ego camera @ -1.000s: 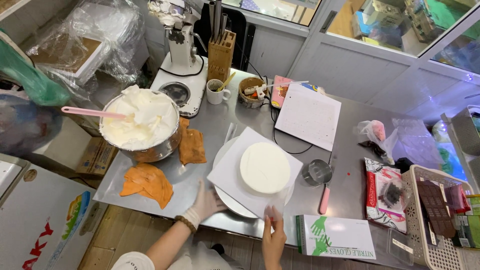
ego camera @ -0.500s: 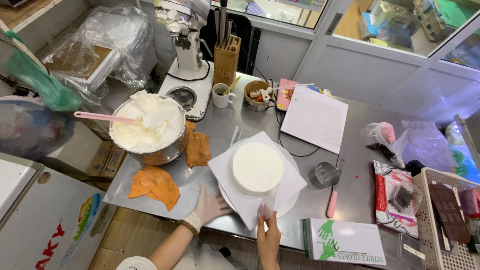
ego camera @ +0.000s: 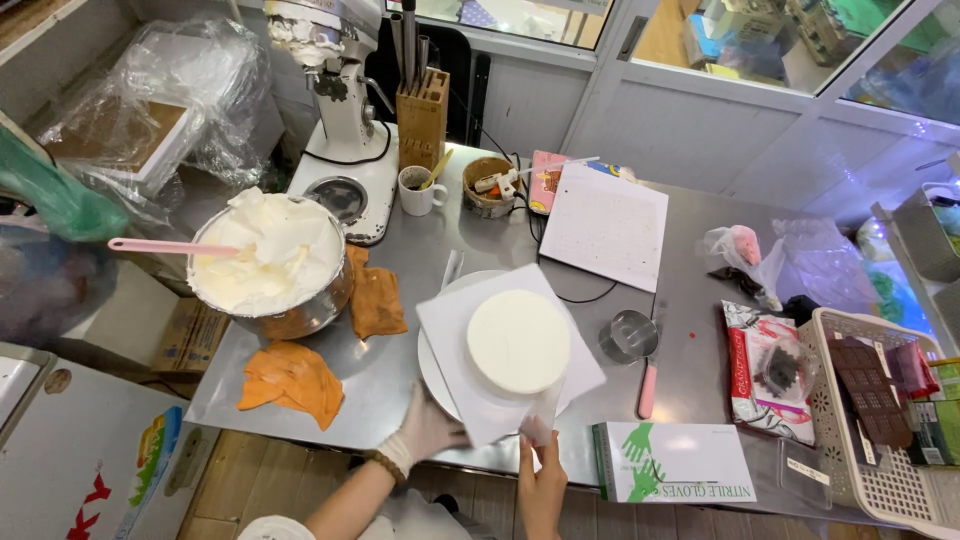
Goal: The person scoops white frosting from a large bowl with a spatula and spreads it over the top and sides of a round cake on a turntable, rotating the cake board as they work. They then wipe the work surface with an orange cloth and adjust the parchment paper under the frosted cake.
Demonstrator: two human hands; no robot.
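A round white frosted cake [ego camera: 518, 341] sits on a square white board [ego camera: 445, 330] on top of a round turntable [ego camera: 430, 376]. My left hand [ego camera: 425, 433], in a white glove, rests on the near left edge of the turntable and board. My right hand [ego camera: 541, 470] holds a thin pale scraper [ego camera: 541, 412] upright against the cake's near side.
A steel bowl of white cream [ego camera: 272, 265] with a pink spatula [ego camera: 170, 246] stands at the left. Orange cloths [ego camera: 293, 378] lie beside it. A stand mixer [ego camera: 343, 120], knife block [ego camera: 421, 118], mug [ego camera: 415, 190], white board [ego camera: 605, 223], glove box [ego camera: 675, 462] and basket [ego camera: 870, 420] surround the work spot.
The view has tilted a little, shifting the table in frame. My hands stay at the cake, the right one keeping the scraper against its near side.
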